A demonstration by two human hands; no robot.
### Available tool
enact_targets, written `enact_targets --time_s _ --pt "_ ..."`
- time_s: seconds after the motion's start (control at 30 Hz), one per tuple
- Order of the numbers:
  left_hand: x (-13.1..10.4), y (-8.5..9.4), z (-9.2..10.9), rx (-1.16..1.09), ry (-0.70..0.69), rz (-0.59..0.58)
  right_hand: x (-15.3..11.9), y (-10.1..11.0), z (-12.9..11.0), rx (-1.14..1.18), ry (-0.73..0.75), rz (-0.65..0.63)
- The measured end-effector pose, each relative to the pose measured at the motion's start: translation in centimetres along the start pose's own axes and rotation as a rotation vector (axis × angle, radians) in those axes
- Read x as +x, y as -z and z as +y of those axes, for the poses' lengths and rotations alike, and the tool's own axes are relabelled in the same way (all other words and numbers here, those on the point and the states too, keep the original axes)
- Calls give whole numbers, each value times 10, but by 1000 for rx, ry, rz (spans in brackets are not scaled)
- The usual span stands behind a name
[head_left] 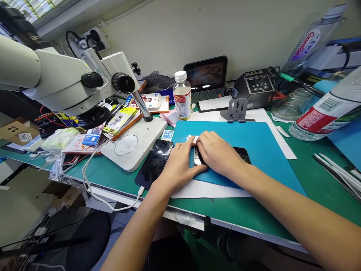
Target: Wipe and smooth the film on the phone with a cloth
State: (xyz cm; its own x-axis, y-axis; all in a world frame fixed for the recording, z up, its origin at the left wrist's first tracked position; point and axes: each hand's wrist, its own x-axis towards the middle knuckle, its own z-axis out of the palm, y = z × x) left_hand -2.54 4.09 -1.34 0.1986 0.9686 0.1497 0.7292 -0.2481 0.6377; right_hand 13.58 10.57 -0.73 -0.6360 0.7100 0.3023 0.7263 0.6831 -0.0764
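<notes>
A phone [243, 153] lies on the blue mat [262, 143], partly covered by my right hand [216, 152]. The fingers of my right hand are bent together at the phone's left end, beside a small white piece [194, 139]; what they press or pinch is hidden. My left hand [180, 162] rests at the mat's left edge, thumb and fingers apart, with its thumb by the phone's near corner and its fingertips near the white piece. Left of it lies a second, dark phone [154, 162] with a white cable plugged into its lower end.
A microscope [67, 81] stands on a white base [132, 150] at the left. Behind the mat are a capped bottle [182, 96], a screen [207, 75], a grey stand [237, 110] and a black device [254, 88]. Large bottle [329, 109] and tweezers [338, 173] are at right.
</notes>
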Motion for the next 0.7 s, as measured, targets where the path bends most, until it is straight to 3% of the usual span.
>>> enact_targets --time_s 0.7 --pt "-2 -1 -3 151 -86 -10 3 1 -9 -389 213 -92"
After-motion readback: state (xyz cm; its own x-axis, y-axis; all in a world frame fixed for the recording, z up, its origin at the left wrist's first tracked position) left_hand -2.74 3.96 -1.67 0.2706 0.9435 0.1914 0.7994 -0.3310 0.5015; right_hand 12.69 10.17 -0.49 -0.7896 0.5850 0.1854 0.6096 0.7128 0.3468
